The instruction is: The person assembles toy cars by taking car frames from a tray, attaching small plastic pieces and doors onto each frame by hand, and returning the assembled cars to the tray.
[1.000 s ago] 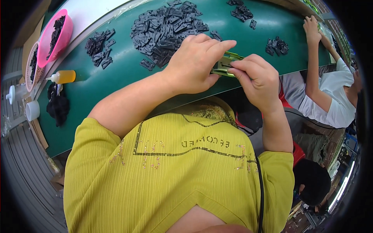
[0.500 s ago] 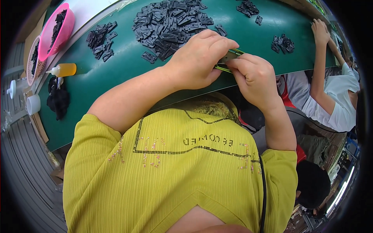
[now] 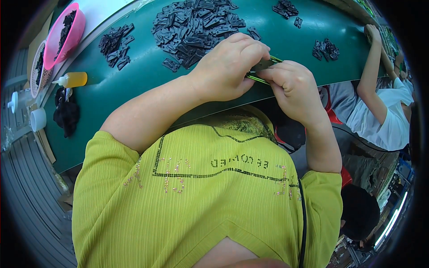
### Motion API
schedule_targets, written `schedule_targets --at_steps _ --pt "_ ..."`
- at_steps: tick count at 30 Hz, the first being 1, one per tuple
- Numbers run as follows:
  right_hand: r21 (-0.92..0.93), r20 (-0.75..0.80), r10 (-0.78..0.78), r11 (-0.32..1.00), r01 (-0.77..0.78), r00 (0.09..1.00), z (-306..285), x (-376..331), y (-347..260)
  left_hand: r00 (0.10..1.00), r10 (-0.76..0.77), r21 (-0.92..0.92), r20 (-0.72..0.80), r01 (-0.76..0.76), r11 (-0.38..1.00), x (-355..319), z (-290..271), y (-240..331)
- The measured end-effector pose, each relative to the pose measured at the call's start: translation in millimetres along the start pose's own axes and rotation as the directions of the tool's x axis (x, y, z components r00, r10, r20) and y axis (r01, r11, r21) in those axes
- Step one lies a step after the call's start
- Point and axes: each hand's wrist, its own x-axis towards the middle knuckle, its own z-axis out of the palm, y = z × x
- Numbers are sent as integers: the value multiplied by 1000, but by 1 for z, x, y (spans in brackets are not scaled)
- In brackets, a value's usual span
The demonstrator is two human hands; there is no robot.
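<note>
Above the front edge of the green table (image 3: 147,85), both of my hands are closed on one small flat piece with bright green edges and a dark grey middle (image 3: 263,65). My left hand (image 3: 230,67) grips its left end. At the other end, my right hand (image 3: 292,85) pinches it between thumb and bent fingers. The fingers cover much of the piece, so its exact kind does not show. Just beyond my left hand lies a big heap of small flat black plastic parts (image 3: 187,29).
Smaller piles of black parts lie left (image 3: 116,47), far right (image 3: 285,8) and right (image 3: 325,50). A pink basket (image 3: 75,38), a bottle of yellow liquid (image 3: 75,80), a black cloth (image 3: 66,114) and a white cup (image 3: 38,120) are at left. A co-worker in white (image 3: 380,116) sits at right.
My hands keep their hold on the green-edged piece, with only a slight shift of the fingers. The co-worker's arm at right has moved a little.
</note>
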Motion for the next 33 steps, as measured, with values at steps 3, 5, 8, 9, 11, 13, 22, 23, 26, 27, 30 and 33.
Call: schedule_targets --at_steps 3,5,8,9,11,13,22,23,26,27,30,33 --pt "27 9 15 1000 -15 1000 0 1 1 1000 6 10 -10 -5 1000 0 0 -2" --pt "39 19 31 999 -31 999 -3 2 0 1000 12 45 4 -13 999 0 0 0" --pt "227 29 119 966 -122 993 0 -1 2 999 3 108 33 -6 994 0 0 4" --pt "394 41 192 899 -192 981 1 -3 3 999 -11 133 50 5 991 1 1 6" --pt "330 6 135 935 -130 991 3 -4 2 999 -10 136 48 3 991 1 1 7" --pt "262 -24 76 963 -67 997 6 -7 2 999 -9 139 47 2 990 2 0 8" --pt "344 -86 69 938 -35 994 18 -11 12 999 32 227 40 -40 973 4 0 13" --pt "310 -60 90 948 -67 994 16 -12 9 998 11 214 55 -22 977 3 0 14" --pt "159 -92 46 987 -31 995 8 -9 1 997 -21 195 70 7 981 0 -3 11" --pt "45 -136 -17 999 23 991 5 -8 0 996 -36 182 77 21 983 1 -3 11" --pt "-1 -206 -31 999 32 978 19 -19 7 997 -70 250 37 59 966 -1 4 22" --pt "1 -262 -33 999 34 965 18 -19 9 992 -123 256 18 115 960 5 5 26"
